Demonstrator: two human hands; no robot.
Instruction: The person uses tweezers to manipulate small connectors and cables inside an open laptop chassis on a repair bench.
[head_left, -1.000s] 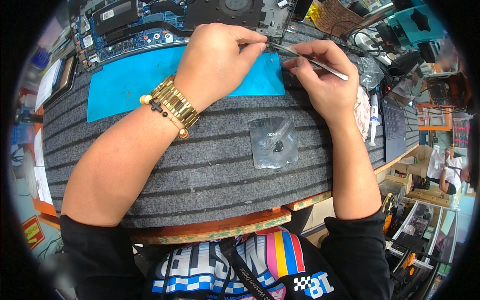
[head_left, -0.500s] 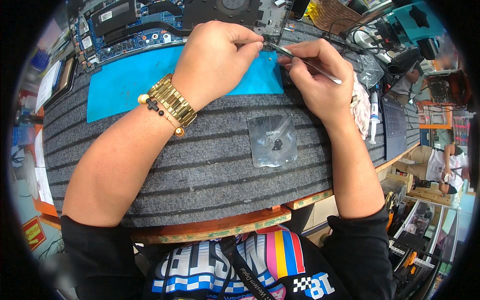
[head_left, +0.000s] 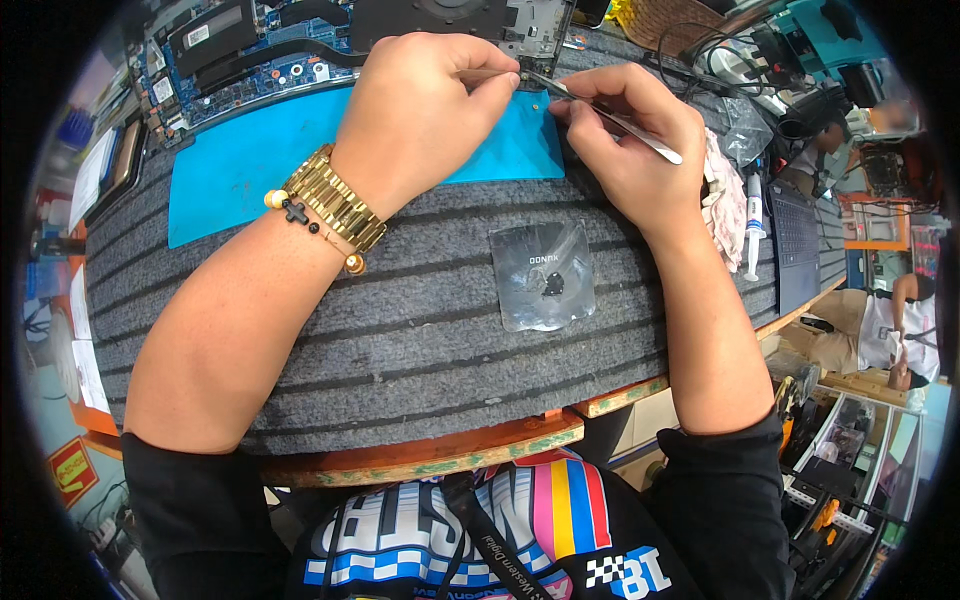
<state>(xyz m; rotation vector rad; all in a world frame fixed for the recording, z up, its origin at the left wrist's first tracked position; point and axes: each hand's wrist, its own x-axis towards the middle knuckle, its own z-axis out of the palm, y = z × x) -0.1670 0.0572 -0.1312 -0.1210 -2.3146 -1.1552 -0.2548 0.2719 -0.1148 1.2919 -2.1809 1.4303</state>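
Note:
My left hand (head_left: 425, 115) is closed in a pinch on a thin metal strip or tool, most of it hidden behind the fingers. My right hand (head_left: 640, 140) grips silver tweezers (head_left: 640, 135), their tips pointing up and left to just beside my left fingertips. Both hands are over the far edge of a blue mat (head_left: 240, 175), at the near edge of an opened laptop (head_left: 290, 70) with its blue circuit board showing. A tiny gold-coloured piece (head_left: 536, 107) lies on the mat between the hands. What the tweezer tips touch is too small to tell.
A small clear bag (head_left: 545, 280) with a black bit in it lies on the grey ribbed mat (head_left: 420, 340). To the right are a crumpled cloth (head_left: 722, 200), a syringe (head_left: 753, 225) and a dark laptop (head_left: 797, 245). Another person (head_left: 900, 330) is at far right.
The view has shifted slightly, so the laptop and mat appear a little higher and further left. Both hands keep their grips, with the tweezer tips still near my left fingertips.

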